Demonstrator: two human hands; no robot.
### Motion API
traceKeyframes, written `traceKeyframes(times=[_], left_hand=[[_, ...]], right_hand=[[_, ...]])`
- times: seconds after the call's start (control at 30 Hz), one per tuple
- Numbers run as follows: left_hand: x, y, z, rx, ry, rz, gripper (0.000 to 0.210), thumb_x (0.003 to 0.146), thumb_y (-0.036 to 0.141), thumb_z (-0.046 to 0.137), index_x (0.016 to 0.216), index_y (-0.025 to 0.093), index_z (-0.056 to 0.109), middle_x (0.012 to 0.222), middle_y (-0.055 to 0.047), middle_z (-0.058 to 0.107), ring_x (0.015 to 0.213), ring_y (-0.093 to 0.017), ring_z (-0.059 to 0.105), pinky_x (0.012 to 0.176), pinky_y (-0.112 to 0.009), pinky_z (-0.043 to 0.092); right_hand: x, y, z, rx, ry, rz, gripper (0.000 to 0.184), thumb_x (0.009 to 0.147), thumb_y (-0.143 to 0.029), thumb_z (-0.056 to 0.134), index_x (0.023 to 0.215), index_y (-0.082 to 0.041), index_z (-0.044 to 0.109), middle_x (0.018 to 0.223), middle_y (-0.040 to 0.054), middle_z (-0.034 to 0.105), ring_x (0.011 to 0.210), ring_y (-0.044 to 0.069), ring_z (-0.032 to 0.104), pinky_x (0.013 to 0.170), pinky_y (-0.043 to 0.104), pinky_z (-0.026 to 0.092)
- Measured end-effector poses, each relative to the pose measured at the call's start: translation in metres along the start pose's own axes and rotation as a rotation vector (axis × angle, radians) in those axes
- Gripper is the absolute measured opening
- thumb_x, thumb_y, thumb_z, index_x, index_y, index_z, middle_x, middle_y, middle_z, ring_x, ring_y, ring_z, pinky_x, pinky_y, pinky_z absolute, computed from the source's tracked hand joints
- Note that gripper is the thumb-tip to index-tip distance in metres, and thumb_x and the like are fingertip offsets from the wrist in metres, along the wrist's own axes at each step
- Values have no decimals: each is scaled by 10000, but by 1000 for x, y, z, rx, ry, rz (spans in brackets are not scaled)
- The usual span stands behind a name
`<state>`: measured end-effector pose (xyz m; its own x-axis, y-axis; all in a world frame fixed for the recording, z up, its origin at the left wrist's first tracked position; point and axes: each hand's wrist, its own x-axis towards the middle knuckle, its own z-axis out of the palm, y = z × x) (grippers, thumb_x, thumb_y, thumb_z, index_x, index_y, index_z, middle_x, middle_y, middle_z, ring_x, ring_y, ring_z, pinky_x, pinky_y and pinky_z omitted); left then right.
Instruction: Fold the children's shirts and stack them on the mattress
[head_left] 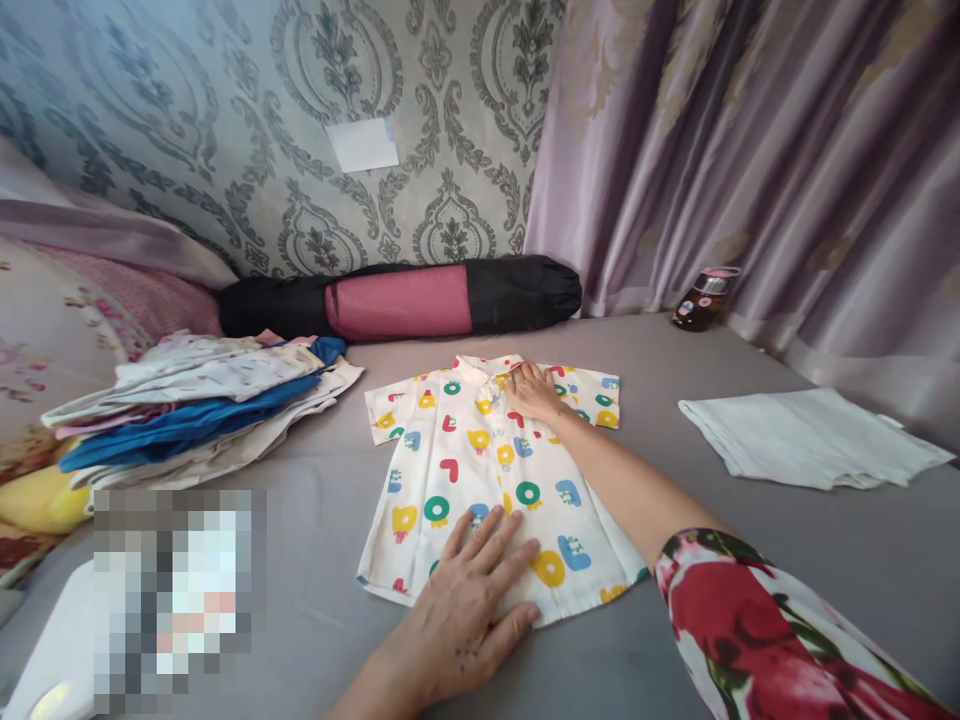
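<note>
A small white short-sleeved shirt [469, 450] with a collar and colourful letter prints lies spread flat, front up, its collar pointing away from me. My left hand [476, 585] rests on the lower front near the hem, fingers spread out. Near the collar, my right hand [534, 390] lies flat on the upper chest, its fingers stretched towards the shoulder. Part of the shirt's right side is hidden under my right forearm. Neither hand grips the cloth.
The shirt lies on a grey sheet [300, 540]. Stacked clothes [202, 400] are at the left, a folded pale garment [810, 435] at the right. A black and pink rolled bag [397, 300] lies along the wall. A dark bottle [701, 298] stands by the curtain [660, 150].
</note>
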<state>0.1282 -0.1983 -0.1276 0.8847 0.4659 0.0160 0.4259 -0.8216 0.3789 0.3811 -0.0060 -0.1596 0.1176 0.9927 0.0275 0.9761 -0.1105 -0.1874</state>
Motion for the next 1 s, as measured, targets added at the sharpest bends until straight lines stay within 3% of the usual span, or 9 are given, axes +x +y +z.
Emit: traceKeyframes(times=[0.27, 0.43, 0.63, 0.83, 1.0], left_hand=[[2, 2, -4, -15, 10, -20, 563, 966, 516, 387, 1487, 310, 332, 1583, -57, 251, 1459, -306, 218, 1166, -586, 226], [2, 4, -6, -25, -6, -28, 548, 970, 517, 370, 1473, 297, 359, 1579, -73, 267, 1464, -302, 199, 1166, -599, 201], [0, 3, -2, -48, 55, -28, 595, 952, 546, 395, 1468, 251, 371, 1575, -117, 270, 1461, -295, 216, 1179, -558, 204], [0, -15, 7, 43, 225, -285, 592, 982, 511, 320, 1453, 157, 372, 1533, -172, 347, 1440, -266, 284, 1165, -499, 270], [-8, -43, 0, 216, 260, -565, 546, 986, 443, 319, 1423, 134, 426, 1518, -169, 377, 1425, -299, 311, 1151, -530, 262]], right_hand=[[-3, -6, -11, 21, -165, 39, 645, 990, -451, 132, 1492, -74, 281, 1598, 160, 173, 1476, 279, 78, 1164, 542, 62], [-28, -20, -8, 8, -115, 63, 671, 979, -460, 106, 1519, -84, 235, 1613, 139, 109, 1476, 307, 73, 1154, 590, 64], [-70, -19, -5, -25, -105, -62, 655, 977, -456, 124, 1543, -135, 202, 1616, 115, 122, 1480, 291, 82, 1169, 554, 73], [-113, -20, -8, -25, -116, -179, 642, 980, -455, 151, 1539, -149, 221, 1613, 120, 126, 1482, 285, 69, 1171, 554, 68], [-155, -20, -15, 8, -141, -263, 627, 987, -447, 162, 1538, -157, 232, 1614, 104, 127, 1484, 280, 60, 1173, 562, 49]])
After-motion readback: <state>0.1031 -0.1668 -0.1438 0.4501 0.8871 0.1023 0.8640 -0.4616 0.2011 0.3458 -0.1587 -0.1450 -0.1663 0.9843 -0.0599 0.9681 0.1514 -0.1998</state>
